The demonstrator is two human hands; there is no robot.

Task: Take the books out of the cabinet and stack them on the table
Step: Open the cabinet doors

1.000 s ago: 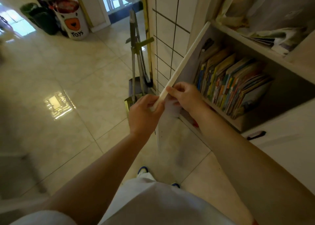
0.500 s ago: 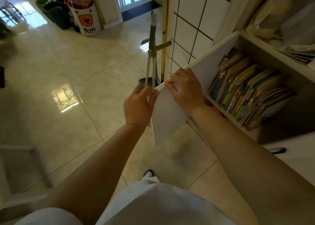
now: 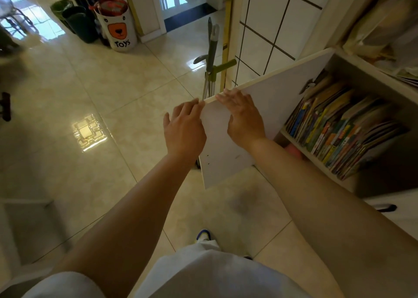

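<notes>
A row of colourful thin books (image 3: 339, 128) leans to the right on a shelf inside the white cabinet (image 3: 321, 165) at the right. The white cabinet door (image 3: 282, 89) stands swung out towards me, its inner face showing. My right hand (image 3: 243, 119) lies flat on that inner face near the free corner, fingertips hooked over the top edge. My left hand (image 3: 183, 128) is just left of the door's outer edge, fingers spread, fingertips touching the corner. Neither hand touches a book.
A mop and dustpan handle (image 3: 211, 56) lean on the tiled wall behind the door. A white "Toys" bin (image 3: 117, 26) and dark bins (image 3: 77, 19) stand far left. Plastic-wrapped items (image 3: 384, 26) fill the upper shelf. Pale furniture (image 3: 22, 230) sits at lower left.
The door has swung further open, showing more of its inner face. My left hand has let go of the edge and spread; my right hand has flattened on the door.
</notes>
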